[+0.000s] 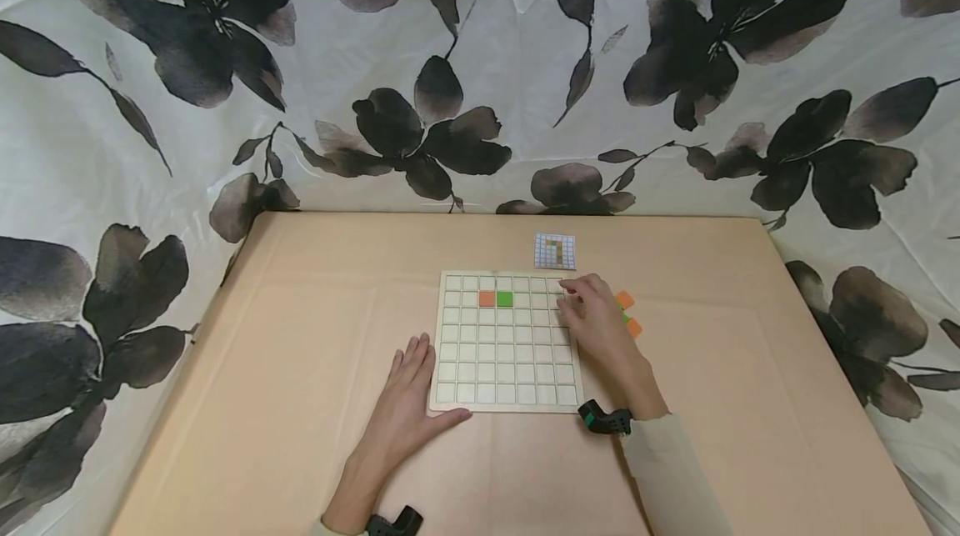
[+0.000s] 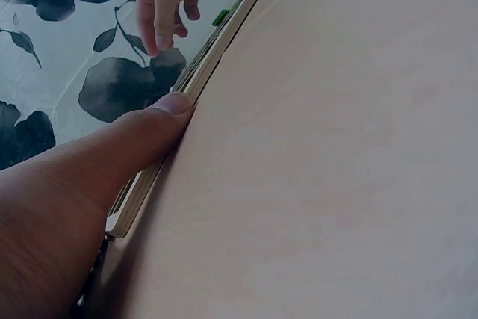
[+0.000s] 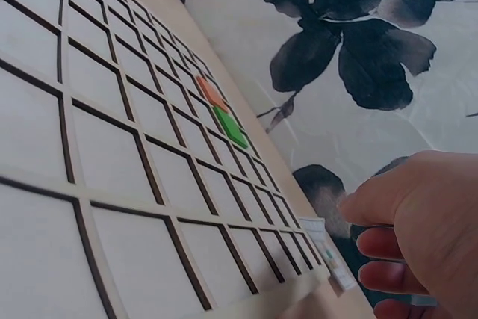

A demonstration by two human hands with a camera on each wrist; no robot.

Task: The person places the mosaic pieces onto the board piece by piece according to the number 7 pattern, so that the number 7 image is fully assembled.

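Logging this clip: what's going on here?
A person's left hand rests at the near left corner of a gridded board. The right hand is at the far right, no tile visible in its fingers. An orange tile and a green tile sit adjacent in the grid; more tiles lie to the right, a card beyond the board.

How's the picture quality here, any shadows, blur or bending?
Head view: fairly even light on the board, a shadow on the tabletop beside the right sleeve, the pattern on the small card a little soft; left wrist view: dim and hazy, with shadow along the board's edge; right wrist view: also dim, grid lines bowing at left, which looks like lens distortion.
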